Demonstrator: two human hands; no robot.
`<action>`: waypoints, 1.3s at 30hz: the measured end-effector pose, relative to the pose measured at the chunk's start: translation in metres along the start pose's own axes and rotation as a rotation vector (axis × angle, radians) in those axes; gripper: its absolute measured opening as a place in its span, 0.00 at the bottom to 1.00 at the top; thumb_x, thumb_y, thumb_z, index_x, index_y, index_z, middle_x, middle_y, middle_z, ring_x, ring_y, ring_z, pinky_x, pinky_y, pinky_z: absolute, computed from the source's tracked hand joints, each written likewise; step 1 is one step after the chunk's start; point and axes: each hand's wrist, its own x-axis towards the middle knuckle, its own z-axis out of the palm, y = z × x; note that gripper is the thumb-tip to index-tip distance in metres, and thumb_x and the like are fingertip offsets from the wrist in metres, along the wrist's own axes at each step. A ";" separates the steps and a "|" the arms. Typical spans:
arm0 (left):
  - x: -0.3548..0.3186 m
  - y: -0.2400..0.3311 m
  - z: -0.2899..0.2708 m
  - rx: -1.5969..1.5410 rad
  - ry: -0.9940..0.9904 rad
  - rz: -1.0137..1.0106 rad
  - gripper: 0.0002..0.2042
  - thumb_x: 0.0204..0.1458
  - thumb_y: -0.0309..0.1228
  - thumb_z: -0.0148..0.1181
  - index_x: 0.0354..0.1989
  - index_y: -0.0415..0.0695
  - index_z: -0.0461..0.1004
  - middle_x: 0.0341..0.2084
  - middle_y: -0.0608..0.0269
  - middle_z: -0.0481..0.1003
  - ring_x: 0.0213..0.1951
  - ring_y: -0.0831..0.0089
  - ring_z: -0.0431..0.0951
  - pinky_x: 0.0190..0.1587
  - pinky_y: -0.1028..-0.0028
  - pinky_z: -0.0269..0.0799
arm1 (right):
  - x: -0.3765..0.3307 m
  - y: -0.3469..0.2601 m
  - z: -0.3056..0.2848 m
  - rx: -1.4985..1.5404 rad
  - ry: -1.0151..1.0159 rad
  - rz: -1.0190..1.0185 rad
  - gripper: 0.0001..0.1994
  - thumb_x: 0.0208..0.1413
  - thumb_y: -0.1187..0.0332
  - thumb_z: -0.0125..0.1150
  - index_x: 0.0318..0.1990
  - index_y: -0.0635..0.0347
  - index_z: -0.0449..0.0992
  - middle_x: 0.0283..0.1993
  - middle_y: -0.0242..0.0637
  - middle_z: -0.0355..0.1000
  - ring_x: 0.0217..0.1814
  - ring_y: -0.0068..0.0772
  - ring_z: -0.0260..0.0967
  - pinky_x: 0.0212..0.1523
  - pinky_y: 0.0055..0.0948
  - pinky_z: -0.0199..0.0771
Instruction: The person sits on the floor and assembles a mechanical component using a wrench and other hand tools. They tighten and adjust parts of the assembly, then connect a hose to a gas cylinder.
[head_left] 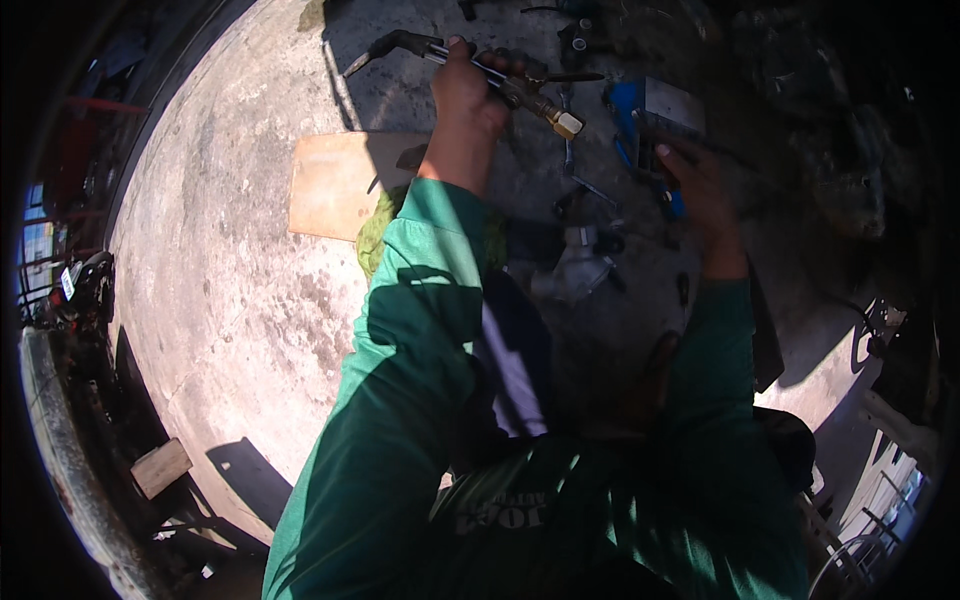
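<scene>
My left hand [464,92] is closed around a long metal torch-like tool [483,72]. It has slim silver tubes, a dark bent end pointing left and a brass hex fitting at its right end. My right hand [697,185] is in shade, its fingers curled at the near edge of a blue object with a grey flat panel [674,105]. What those fingers hold is too dark to make out. Below and between my hands, a grey cast-metal part [580,262] lies on the ground. Close by is a slim metal hand tool [597,192].
A tan board [325,185] lies on the concrete floor [220,240] left of my left forearm, with a yellow-green cloth [375,235] at its edge. Dark machine parts [815,150] crowd the right side. A wooden block [161,467] is at lower left.
</scene>
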 end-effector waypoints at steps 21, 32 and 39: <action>0.004 -0.024 0.017 0.190 -0.028 -0.150 0.14 0.69 0.40 0.48 0.42 0.39 0.67 0.22 0.63 0.64 0.23 0.70 0.67 0.38 0.55 0.81 | 0.041 -0.065 0.029 -0.347 -0.221 -0.415 0.14 0.63 0.70 0.60 0.52 0.66 0.79 0.40 0.43 0.80 0.42 0.31 0.76 0.43 0.34 0.73; 0.046 -0.022 -0.013 0.265 0.029 0.032 0.15 0.69 0.42 0.50 0.41 0.41 0.64 0.22 0.64 0.65 0.27 0.67 0.71 0.37 0.63 0.78 | -0.008 -0.060 0.063 -0.270 -0.157 -0.257 0.16 0.59 0.72 0.55 0.55 0.61 0.74 0.41 0.52 0.77 0.46 0.52 0.78 0.48 0.47 0.74; 0.008 -0.011 0.009 0.475 0.035 0.482 0.12 0.67 0.35 0.51 0.44 0.37 0.63 0.22 0.62 0.66 0.21 0.71 0.69 0.27 0.65 0.77 | -0.011 -0.053 0.152 0.201 0.081 -0.078 0.22 0.62 0.75 0.53 0.64 0.66 0.64 0.45 0.50 0.74 0.39 0.41 0.76 0.42 0.41 0.74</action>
